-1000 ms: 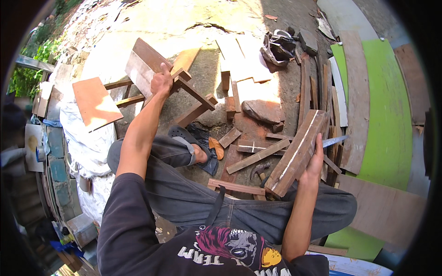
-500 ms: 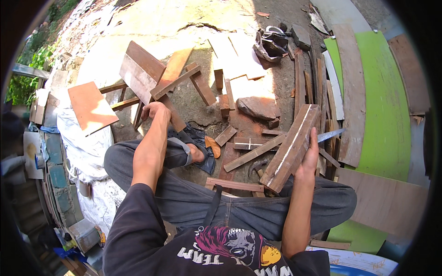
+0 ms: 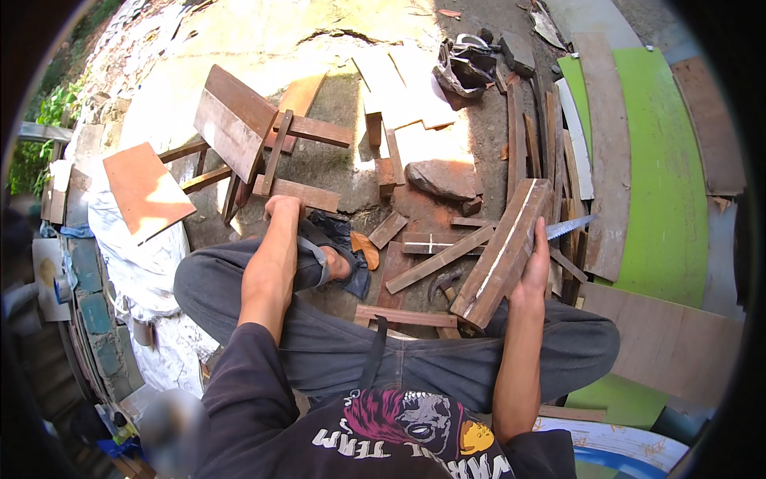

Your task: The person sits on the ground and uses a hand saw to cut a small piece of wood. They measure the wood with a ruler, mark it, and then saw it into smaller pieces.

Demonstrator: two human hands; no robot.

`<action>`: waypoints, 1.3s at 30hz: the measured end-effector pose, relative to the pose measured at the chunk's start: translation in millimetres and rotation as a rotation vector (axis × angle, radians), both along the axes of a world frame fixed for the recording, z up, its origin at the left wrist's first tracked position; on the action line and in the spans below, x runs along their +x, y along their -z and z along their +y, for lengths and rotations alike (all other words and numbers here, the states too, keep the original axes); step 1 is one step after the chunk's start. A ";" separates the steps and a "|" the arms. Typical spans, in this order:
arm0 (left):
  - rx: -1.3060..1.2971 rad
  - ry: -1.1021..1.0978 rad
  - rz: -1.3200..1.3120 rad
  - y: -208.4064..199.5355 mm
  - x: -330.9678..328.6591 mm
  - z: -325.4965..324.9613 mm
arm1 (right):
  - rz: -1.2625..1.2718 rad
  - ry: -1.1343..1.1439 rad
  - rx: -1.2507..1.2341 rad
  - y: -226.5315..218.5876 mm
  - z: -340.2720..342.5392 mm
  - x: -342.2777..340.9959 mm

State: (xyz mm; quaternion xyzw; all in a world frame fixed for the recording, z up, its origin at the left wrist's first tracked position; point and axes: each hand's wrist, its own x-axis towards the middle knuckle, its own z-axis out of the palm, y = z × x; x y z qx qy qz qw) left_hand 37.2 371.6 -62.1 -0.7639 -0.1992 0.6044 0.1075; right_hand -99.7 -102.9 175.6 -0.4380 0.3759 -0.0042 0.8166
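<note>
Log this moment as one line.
left hand: holds wooden frame; right hand: holds white-striped wooden beam; hammer: partly hidden

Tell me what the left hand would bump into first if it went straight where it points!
Probably the short brown board just beyond its knuckles: the left hand seems to be touching it, though depth is unclear.

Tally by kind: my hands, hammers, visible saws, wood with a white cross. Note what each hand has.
Hands: 2 (left hand holding a wooden frame, right hand holding a wooden beam)
Hammer: 1
Saw: 1
White-crossed wood: 1
Total: 5
</note>
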 end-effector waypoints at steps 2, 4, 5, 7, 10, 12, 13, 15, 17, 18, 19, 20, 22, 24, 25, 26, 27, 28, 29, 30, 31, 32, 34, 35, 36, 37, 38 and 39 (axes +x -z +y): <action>-0.051 -0.167 -0.112 6.5 2.4 1.0 | 0.013 -0.014 0.022 -1.4 7.3 3.0; -0.175 -0.771 -0.315 14.2 -1.7 -0.8 | 0.029 -0.016 0.021 -3.0 14.0 2.5; -0.256 -1.181 -0.441 14.0 -0.1 -4.5 | 0.032 -0.013 0.014 -5.7 17.0 4.0; -0.418 -2.005 -0.686 13.0 1.5 -11.4 | 0.046 -0.007 -0.011 -14.4 24.0 4.3; -0.943 -2.005 -0.907 -5.9 1.8 -38.4 | 0.020 -0.002 -0.021 -9.6 17.3 -0.1; -1.119 -1.695 -0.913 -28.4 9.9 -39.0 | 0.020 -0.011 0.031 -8.4 15.9 -2.5; -1.052 -1.530 -0.917 -28.4 15.3 -38.1 | 0.020 -0.020 0.051 -9.3 16.2 -4.7; -0.956 -1.149 -0.895 -46.4 21.4 -69.2 | 0.010 -0.010 0.070 -8.4 15.0 -8.2; -0.916 -0.892 -0.886 -66.9 24.2 -118.1 | 0.021 -0.002 0.065 -5.9 11.2 -14.4; -0.922 -0.823 -0.896 -73.8 23.9 -143.3 | 0.026 -0.005 0.066 -5.3 10.8 -17.1; -0.806 -0.626 -1.008 -66.4 25.7 -159.5 | 0.034 -0.013 0.086 -6.6 13.8 -18.3; -0.681 -0.426 -1.101 -55.6 26.7 -172.7 | 0.026 -0.024 0.105 -2.1 14.3 -20.9; -0.628 -0.311 -1.047 -68.4 20.1 -214.0 | 0.017 -0.004 0.121 10.0 0.9 -28.5; -0.605 -0.257 -1.054 -71.1 18.3 -223.8 | 0.029 0.047 0.088 7.2 1.3 -31.3; -0.615 -0.259 -1.082 -66.9 19.3 -219.7 | 0.036 0.073 0.071 5.9 2.6 -32.2; -0.618 -0.260 -1.111 -60.8 19.4 -211.3 | 0.039 0.062 0.086 6.3 3.3 -32.8; -0.576 -0.258 -1.178 -57.9 17.7 -206.7 | 0.044 0.062 0.097 7.1 0.8 -33.6; -0.553 -0.256 -1.220 -55.9 13.9 -195.8 | 0.049 0.061 0.107 7.6 -0.1 -33.6; -0.522 -0.253 -1.258 -54.9 5.6 -179.2 | 0.063 0.048 0.138 -3.8 5.4 -31.9; -0.504 -0.244 -1.265 -58.1 0.4 -166.2 | 0.050 0.054 0.125 -2.1 3.7 -32.2; -0.470 -0.262 -1.259 -64.3 -6.3 -153.6 | 0.039 0.060 0.111 3.7 0.1 -32.2; -0.417 -0.212 -1.298 -59.3 -12.0 -131.1 | 0.026 0.056 0.101 6.0 -0.4 -30.5; -0.274 -0.082 -1.365 -43.6 -20.0 -77.1 | 0.029 0.054 0.096 5.4 6.1 -26.1; -0.241 -0.136 -1.325 -53.7 -18.4 -83.7 | 0.020 0.054 0.077 11.1 -0.1 -27.9; -0.213 -0.204 -1.321 -70.9 -17.2 -85.7 | 0.005 0.035 0.069 15.7 -0.5 -26.4; -0.277 -0.257 -1.312 -70.7 -11.6 -86.0 | -0.021 0.046 0.058 21.5 -1.5 -24.2; -0.328 -0.313 -1.311 -76.4 -6.2 -79.1 | -0.046 0.050 0.041 27.5 3.8 -20.5; -0.516 -0.307 -1.270 -88.1 -6.1 -92.0 | -0.067 0.066 0.012 36.4 6.7 -18.2</action>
